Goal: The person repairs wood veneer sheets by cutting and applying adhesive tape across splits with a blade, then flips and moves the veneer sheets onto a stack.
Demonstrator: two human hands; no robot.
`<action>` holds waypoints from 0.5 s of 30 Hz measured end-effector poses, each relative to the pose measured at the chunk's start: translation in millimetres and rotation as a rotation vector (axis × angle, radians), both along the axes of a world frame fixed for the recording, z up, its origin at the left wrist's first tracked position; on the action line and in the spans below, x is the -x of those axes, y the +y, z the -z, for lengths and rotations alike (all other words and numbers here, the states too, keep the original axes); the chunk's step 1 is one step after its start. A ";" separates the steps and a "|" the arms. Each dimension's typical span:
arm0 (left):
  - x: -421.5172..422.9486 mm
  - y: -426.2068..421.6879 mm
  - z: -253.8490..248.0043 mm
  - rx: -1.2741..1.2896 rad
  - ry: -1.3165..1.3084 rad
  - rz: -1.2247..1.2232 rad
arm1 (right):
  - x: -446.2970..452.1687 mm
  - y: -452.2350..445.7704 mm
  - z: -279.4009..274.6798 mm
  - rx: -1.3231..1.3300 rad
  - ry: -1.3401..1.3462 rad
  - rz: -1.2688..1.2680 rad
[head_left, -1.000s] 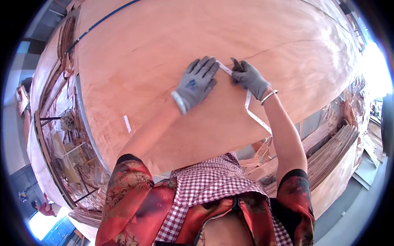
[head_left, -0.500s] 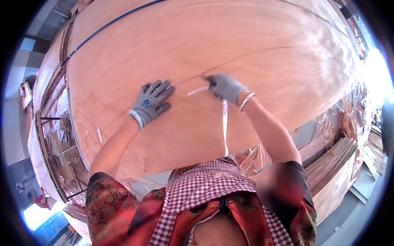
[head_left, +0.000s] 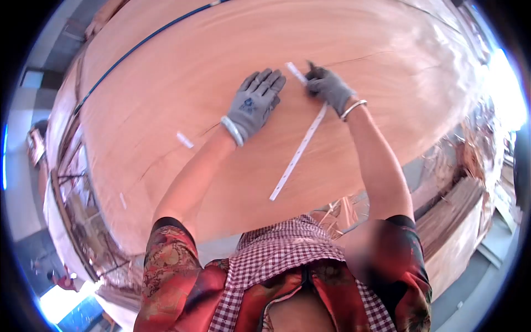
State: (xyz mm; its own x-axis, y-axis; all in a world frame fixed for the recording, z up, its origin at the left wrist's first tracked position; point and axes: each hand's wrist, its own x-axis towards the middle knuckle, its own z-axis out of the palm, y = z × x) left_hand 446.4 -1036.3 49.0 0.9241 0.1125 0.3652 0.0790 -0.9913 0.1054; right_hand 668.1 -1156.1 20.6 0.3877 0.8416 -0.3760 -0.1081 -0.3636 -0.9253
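My left hand (head_left: 254, 105), in a grey glove, lies flat on a large thin sheet of wood veneer (head_left: 221, 177), its fingers stretched out. Up and to the right, my right hand (head_left: 329, 88), gloved too, is closed on a strip of white tape (head_left: 301, 146) with small dark marks. A short end of the tape sticks out past the fingers; the longer tail runs down toward me over the sheet. Something small and dark shows at those fingertips, too blurred to name. A short piece of white tape (head_left: 184, 139) lies on the veneer left of my left wrist, near a thin crack.
A blue strap or tube (head_left: 144, 41) crosses the sheet's far left part. Another small white piece (head_left: 123, 200) lies near the left edge. Stacked veneer (head_left: 451, 216) and torn scraps are at the right. A metal frame (head_left: 72, 221) stands on the left.
Both hands have moved up the sheet, the left also to the right. The short tape piece now shows on the veneer left of my left wrist. The view has shifted slightly.
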 end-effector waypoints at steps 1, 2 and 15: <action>-25.4 0.7 10.6 -0.002 -0.029 0.002 | 3.5 -1.9 -8.1 0.055 -0.085 0.022; -48.1 -2.5 21.5 0.002 -0.055 0.000 | 9.7 -4.7 -15.2 0.116 -0.166 0.040; -58.8 -1.2 13.5 -0.031 0.258 0.001 | 53.6 -60.0 -57.7 0.145 0.203 -0.109</action>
State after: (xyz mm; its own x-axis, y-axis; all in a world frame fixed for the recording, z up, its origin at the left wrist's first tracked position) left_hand 505.2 -1037.5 35.5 0.9871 0.1044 0.1211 0.0988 -0.9938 0.0512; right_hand 614.6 -1216.1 78.3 0.2024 0.8059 -0.5564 -0.2389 -0.5104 -0.8261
